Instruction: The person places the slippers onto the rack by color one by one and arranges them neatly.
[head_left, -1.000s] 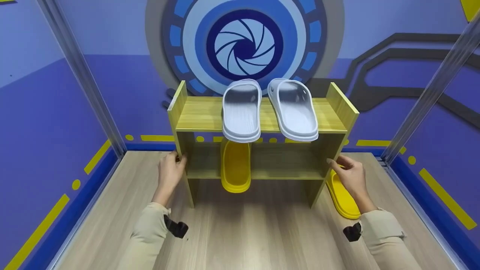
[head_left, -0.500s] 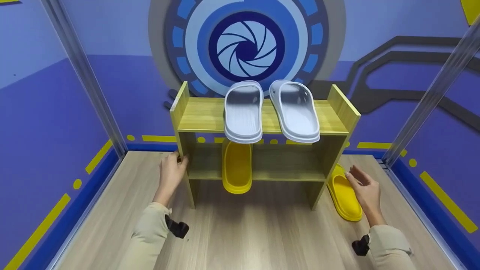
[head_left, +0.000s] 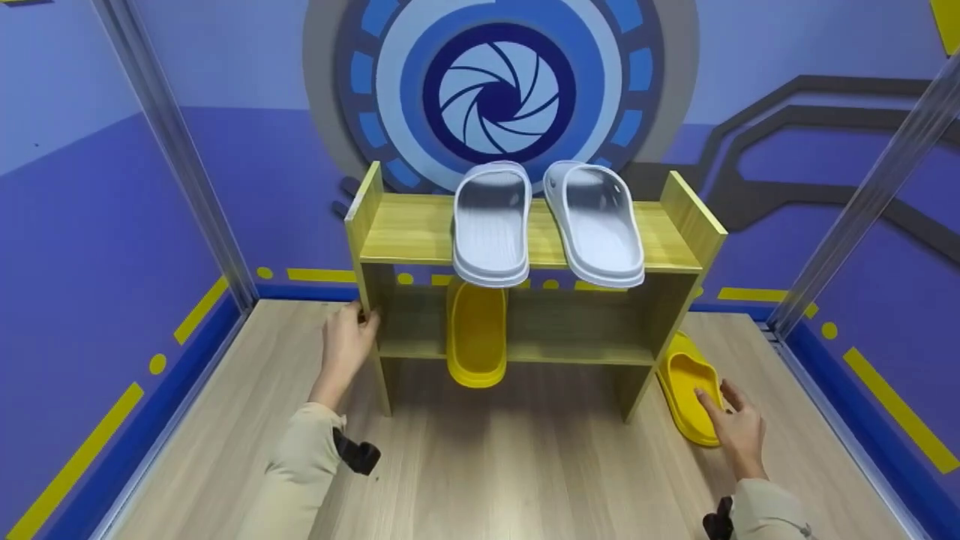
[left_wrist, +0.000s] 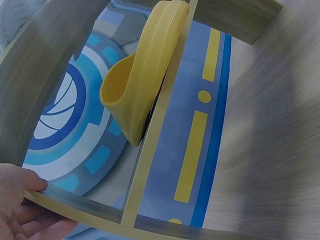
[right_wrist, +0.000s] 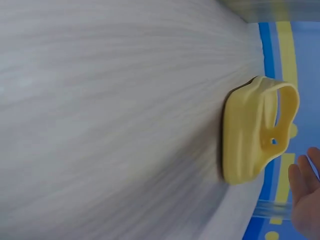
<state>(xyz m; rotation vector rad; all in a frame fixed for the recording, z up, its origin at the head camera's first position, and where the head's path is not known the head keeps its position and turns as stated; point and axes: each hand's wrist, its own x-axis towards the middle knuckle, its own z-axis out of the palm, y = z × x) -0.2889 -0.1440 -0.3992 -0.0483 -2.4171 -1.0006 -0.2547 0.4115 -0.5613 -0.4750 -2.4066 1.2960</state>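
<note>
A small wooden shoe rack (head_left: pixel 412 225) stands at the middle of the table. My left hand (head_left: pixel 346 341) pinches its left side panel; the left wrist view has the thumb on the inner face and fingers (left_wrist: pixel 42 222) outside. To the right of the rack, a yellow clog (head_left: pixel 694 409) lies on the tabletop. Over that clog's near end is my right hand (head_left: pixel 739 435), thumb and fingers spread apart with nothing between them. Another yellow clog (head_left: pixel 478 341) sits on the middle shelf, left of center. Two pale grey clogs, one left (head_left: pixel 491 232) and one right (head_left: pixel 604 240), rest on top.
The wood-grain tabletop (head_left: pixel 510 472) is bordered by blue panels, with a patterned wall (head_left: pixel 247 202) behind. Metal posts rise at the back left (head_left: pixel 180 157) and back right (head_left: pixel 862 180). The grey clogs overhang the top shelf's front edge.
My right hand has let go of the rack's right side panel and moved right and toward me, over the yellow clog on the table. The left hand stays on the rack.
</note>
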